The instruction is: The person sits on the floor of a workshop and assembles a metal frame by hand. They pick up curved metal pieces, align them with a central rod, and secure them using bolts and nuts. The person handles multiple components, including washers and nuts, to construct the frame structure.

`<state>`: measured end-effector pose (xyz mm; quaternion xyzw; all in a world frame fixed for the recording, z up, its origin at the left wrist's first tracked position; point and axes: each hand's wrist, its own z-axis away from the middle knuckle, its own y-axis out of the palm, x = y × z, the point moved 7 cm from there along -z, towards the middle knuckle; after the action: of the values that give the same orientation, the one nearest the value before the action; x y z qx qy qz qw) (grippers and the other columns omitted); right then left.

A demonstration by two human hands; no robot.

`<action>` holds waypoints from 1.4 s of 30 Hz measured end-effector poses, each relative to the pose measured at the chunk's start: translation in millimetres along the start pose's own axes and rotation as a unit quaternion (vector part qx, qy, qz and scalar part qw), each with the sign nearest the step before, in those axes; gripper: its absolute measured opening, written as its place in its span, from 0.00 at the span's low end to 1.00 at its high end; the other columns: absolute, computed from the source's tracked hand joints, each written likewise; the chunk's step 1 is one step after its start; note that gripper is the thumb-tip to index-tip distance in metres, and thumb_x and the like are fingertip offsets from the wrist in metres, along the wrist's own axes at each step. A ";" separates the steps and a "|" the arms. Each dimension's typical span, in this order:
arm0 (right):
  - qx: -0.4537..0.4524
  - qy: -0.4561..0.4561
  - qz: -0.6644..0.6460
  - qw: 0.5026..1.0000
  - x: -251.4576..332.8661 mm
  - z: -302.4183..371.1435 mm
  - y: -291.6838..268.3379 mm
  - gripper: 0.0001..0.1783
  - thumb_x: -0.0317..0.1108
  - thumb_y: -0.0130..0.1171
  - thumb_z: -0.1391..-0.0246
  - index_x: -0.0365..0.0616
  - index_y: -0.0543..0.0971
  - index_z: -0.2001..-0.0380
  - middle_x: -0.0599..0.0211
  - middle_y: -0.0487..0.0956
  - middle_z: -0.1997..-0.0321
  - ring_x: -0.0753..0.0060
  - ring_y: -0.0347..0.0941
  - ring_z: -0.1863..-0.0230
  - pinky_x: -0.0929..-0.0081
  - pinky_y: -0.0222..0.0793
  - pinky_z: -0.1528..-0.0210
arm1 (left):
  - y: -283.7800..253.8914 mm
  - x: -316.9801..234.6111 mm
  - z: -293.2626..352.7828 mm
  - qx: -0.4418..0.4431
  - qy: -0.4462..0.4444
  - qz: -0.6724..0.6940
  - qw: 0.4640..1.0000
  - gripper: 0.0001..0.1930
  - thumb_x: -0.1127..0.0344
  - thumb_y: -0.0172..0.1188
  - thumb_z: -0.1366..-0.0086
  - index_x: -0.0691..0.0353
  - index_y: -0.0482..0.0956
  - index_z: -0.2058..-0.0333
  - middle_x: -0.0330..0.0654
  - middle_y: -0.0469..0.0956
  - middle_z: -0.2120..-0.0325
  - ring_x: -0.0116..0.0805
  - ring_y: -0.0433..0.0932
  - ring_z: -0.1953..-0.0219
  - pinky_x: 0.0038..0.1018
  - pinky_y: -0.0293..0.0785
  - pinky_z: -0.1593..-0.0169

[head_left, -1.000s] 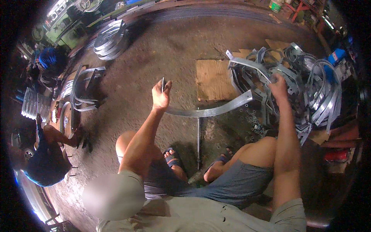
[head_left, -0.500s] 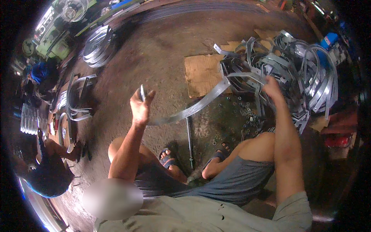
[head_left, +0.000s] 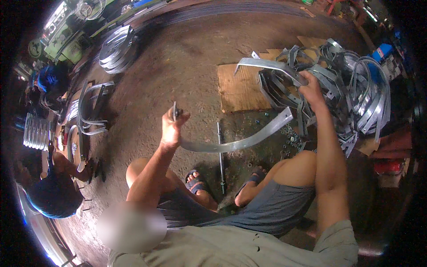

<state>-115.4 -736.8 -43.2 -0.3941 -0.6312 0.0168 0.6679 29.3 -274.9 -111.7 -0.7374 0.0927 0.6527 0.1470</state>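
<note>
My left hand [head_left: 173,127] is closed around a curved flat metal strip [head_left: 235,146]. The strip bows below the hand and sweeps up to the right, where its free end shows a hole. My right hand [head_left: 312,90] grips a second, bent metal strip [head_left: 267,63] with a short down-turned end pointing left. That strip is held over the near left side of a heap of bent metal strips [head_left: 327,73]. The two held strips are apart. Beneath the left one, a long metal rod [head_left: 221,162] lies on the floor between my feet.
Flat cardboard [head_left: 242,89] lies left of the heap. Loose nuts and washers [head_left: 290,137] are scattered near my right knee. Curved strips are stacked far left [head_left: 116,49]. At the left, another person [head_left: 53,193] sits beside more curved strips [head_left: 91,107].
The strip in my right hand has lifted and swung away from the end of the left one, which it met or overlapped before. My left hand has shifted right and slightly down.
</note>
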 end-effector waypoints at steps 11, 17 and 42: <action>-0.003 -0.133 -0.065 0.989 77.4 13.8 15.3 0.20 0.15 0.49 0.62 0.37 0.76 0.61 0.70 0.76 0.65 0.78 0.72 0.57 0.78 0.66 0.53 | 53.8 20.2 1.2 0.049 0.024 0.076 0.996 0.15 0.59 0.62 0.48 0.59 0.65 0.73 0.30 0.62 0.75 0.21 0.62 0.70 0.23 0.66 0.64; -0.005 -0.160 -0.063 0.985 82.0 20.7 16.4 0.24 0.13 0.50 0.64 0.36 0.76 0.58 0.70 0.77 0.63 0.76 0.73 0.55 0.77 0.66 0.50 | 76.4 44.0 -13.0 0.050 -0.019 0.121 0.991 0.09 0.66 0.61 0.44 0.58 0.69 0.69 0.29 0.65 0.74 0.21 0.64 0.70 0.21 0.63 0.64; 0.112 -0.183 -0.083 0.973 94.5 27.7 36.8 0.21 0.15 0.52 0.59 0.34 0.75 0.58 0.70 0.76 0.60 0.78 0.71 0.53 0.78 0.66 0.50 | 88.1 43.3 -24.0 0.102 -0.031 0.072 0.992 0.15 0.63 0.67 0.41 0.61 0.73 0.60 0.34 0.74 0.64 0.27 0.73 0.61 0.28 0.70 0.50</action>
<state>-102.4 -648.3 12.1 -0.2529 -0.7676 0.1035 0.5798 28.5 -363.3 -160.5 -0.6893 0.2075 0.6713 0.1767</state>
